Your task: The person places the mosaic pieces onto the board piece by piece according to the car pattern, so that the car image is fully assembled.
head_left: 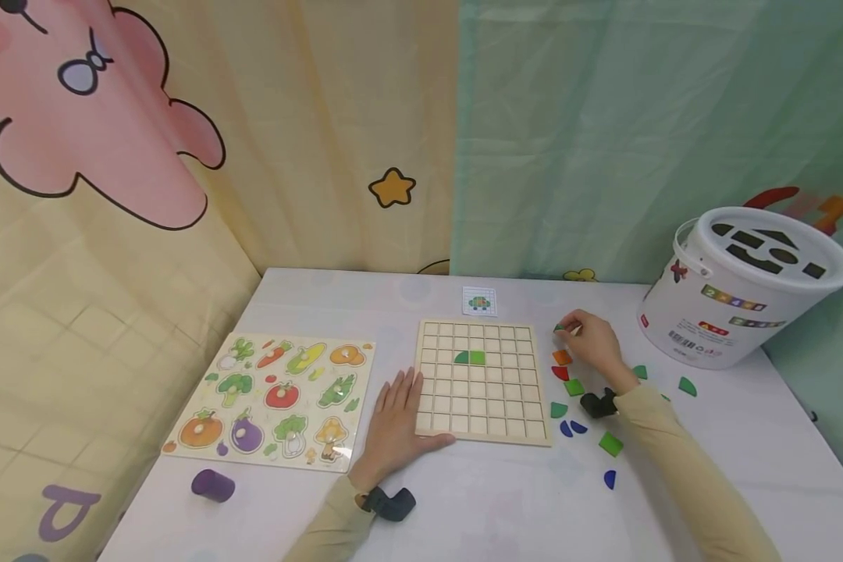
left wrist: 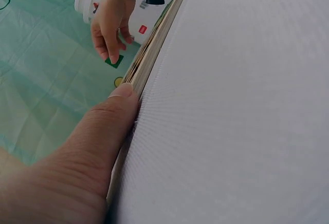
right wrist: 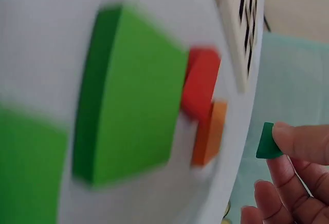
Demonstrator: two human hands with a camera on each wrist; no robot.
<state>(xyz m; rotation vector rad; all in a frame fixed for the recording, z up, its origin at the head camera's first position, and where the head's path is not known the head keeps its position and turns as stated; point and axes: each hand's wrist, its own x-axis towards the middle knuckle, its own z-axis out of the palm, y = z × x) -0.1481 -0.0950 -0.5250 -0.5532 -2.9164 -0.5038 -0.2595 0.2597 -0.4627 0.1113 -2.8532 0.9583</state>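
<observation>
My right hand pinches a dark green quarter-circle piece between thumb and finger, above the table to the right of the wooden grid board. In the grid, a dark green quarter-circle lies directly left of a light green square. My left hand rests at the board's lower left corner, fingers straight along the left side and thumb at the near edge. Below the right hand lie an orange piece, a red piece and a green square.
A small picture card lies behind the board. On the left are a vegetable puzzle and a purple cylinder. A white lidded bucket stands back right. Blue pieces and more green pieces are scattered on the right.
</observation>
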